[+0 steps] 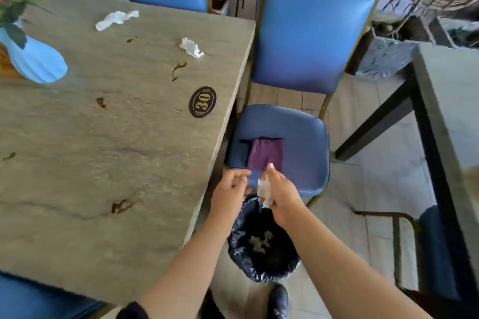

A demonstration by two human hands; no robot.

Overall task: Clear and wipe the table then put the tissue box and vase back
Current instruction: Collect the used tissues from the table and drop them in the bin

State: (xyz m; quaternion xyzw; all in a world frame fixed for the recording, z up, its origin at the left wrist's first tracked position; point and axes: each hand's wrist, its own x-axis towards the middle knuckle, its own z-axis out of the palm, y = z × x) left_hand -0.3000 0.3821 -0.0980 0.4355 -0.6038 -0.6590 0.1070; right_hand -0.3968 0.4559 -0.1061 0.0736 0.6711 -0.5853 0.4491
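- The right hand pinched a crumpled tissue above the lined bin beside the table; the left hand hung next to it, fingers loosely curled, holding nothing.
- Clearing looked partly done: scraps lay in the bin, yet two tissues remained on the tabletop.
- Wiping seemed not yet begun: brown stains marked the surface, and a purple cloth lay on the blue chair.
- The blue vase stood at the table's left edge; no tissue box was clearly visible.
- Blue chairs and wicker furniture ringed the room.
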